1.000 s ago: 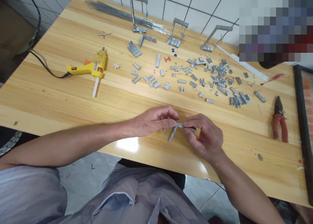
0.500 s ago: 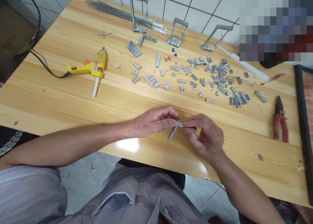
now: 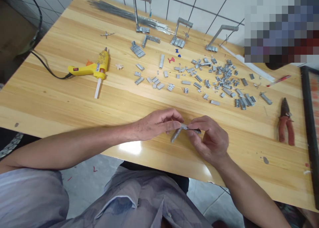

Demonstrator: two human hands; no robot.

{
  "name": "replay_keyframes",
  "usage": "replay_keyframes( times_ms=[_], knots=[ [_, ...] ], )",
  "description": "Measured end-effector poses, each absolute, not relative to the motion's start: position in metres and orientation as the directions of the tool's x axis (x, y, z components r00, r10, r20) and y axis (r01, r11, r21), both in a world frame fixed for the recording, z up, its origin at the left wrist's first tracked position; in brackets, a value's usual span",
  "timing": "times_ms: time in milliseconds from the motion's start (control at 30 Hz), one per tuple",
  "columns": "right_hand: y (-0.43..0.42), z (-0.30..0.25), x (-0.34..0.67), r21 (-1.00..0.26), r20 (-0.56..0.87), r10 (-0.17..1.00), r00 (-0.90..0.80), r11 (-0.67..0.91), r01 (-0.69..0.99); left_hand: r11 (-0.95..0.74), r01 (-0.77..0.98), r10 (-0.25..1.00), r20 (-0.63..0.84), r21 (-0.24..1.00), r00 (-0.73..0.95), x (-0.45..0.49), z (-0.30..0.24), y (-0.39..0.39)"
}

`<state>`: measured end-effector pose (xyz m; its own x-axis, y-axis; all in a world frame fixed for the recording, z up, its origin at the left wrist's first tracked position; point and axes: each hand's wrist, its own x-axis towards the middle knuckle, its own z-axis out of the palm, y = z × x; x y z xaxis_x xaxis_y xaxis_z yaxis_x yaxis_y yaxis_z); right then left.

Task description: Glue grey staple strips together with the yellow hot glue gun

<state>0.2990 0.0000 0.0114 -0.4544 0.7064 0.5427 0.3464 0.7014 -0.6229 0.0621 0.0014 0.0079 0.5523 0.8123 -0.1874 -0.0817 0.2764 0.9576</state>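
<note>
Close to the table's front edge, my left hand (image 3: 163, 121) pinches an angled piece of grey staple strips (image 3: 175, 135) at its corner, between thumb and fingers. One leg of the piece slants down toward the table edge. My right hand (image 3: 209, 135) is closed on the other leg from the right, with a dark end (image 3: 196, 130) showing beneath its fingertips. The fingers partly cover the piece. Beyond both hands lie many loose staple sections (image 3: 214, 102).
A yellow glue gun (image 3: 87, 69) with a white stick lies on the left. Small bent stands (image 3: 178, 42) line the back beside a bundle of thin wires (image 3: 117, 13). On the right are red-handled pliers (image 3: 285, 125), a red pen (image 3: 279, 80) and a black-framed panel (image 3: 309, 135).
Both hands keep almost the same place and hold on the angled piece. The loose pieces and tools have not moved.
</note>
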Motion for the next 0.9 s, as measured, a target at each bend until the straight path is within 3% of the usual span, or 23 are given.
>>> replay_keyframes(
  times_ms=[900],
  knots=[
    [0.0005, 0.013, 0.2972, -0.623, 0.556, 0.702, -0.445, 0.706, 0.336, 0.303, -0.061, 0.779, -0.211, 0.951, 0.59, 0.062, 0.0122, 0.0022]
  ],
)
